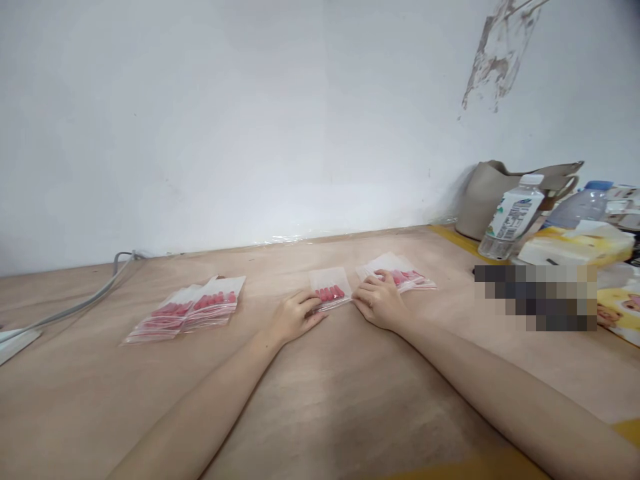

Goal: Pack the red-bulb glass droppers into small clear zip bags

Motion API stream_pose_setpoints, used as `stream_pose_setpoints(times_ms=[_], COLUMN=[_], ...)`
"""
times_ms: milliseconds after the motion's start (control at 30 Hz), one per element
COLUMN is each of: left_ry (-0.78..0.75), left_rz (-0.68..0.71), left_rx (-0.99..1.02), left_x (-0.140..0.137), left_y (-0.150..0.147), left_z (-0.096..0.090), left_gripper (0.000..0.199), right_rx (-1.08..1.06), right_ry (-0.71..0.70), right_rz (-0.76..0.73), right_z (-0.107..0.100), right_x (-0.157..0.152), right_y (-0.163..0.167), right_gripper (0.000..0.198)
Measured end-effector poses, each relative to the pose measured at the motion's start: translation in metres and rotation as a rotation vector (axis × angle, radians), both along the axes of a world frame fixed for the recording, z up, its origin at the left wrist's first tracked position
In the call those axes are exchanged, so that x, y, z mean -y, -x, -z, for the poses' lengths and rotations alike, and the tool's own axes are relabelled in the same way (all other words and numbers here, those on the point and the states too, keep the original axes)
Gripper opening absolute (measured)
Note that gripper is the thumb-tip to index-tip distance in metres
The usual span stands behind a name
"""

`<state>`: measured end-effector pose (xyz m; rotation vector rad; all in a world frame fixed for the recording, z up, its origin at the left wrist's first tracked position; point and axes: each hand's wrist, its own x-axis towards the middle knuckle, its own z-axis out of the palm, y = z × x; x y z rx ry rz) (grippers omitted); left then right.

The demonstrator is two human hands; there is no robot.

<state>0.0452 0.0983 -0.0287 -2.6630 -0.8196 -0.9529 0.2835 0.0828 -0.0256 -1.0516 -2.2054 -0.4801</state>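
Note:
A small clear plastic bag with several pink-red pieces in a row lies flat at the middle of the table. My left hand has its curled fingers at the bag's lower left edge, closed on it. At the lower right corner of the same bag is my right hand, fingers bent in and pressed to the edge. Its upper fingers overlap a pile of similar bags just behind. The pink pieces are too small to name.
Two stacks of like bags, one left and one right, lie at the left. A grey cable runs beside the wall. At the right stand a beige bag, a labelled bottle, a blue-capped bottle and a tissue pack.

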Motion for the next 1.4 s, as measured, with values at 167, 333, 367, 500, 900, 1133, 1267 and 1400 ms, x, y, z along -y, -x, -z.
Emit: stream_pose_setpoints(times_ms=[167,333,367,500,900,1133,1267,1400], left_ry=[-0.048,-0.112,-0.125,-0.176,-0.292,-0.328,-0.336,-0.339], left_rz=[0.021,0.024,0.021,0.02,0.017,0.005,-0.001,-0.013], left_rx=[-0.033,-0.098,-0.111,-0.164,-0.211,-0.191,-0.194,-0.196], left_x=[-0.004,-0.008,-0.009,-0.012,-0.013,-0.007,-0.002,0.004], left_y=[-0.028,-0.053,-0.055,-0.057,-0.053,-0.033,-0.019,-0.006], left_z=[-0.001,0.0,0.0,0.001,-0.002,-0.008,-0.011,-0.015], left_gripper=[0.015,0.02,0.021,0.023,0.02,0.02,0.022,0.022], right_rx=[0.006,0.035,0.035,0.05,0.126,0.078,0.07,0.06], right_ry=[0.015,-0.013,-0.02,-0.083,-0.175,-0.136,-0.13,-0.124], right_rz=[-0.011,-0.026,-0.027,-0.044,-0.045,-0.039,-0.037,-0.045], right_z=[0.003,0.003,0.003,0.003,0.002,0.0,0.0,0.001], right_x=[-0.002,-0.003,-0.003,-0.004,-0.004,-0.001,-0.001,-0.001], right_y=[0.002,0.002,0.002,0.002,0.005,0.002,0.002,0.002], right_gripper=[0.017,0.017,0.016,0.016,0.02,0.021,0.02,0.019])
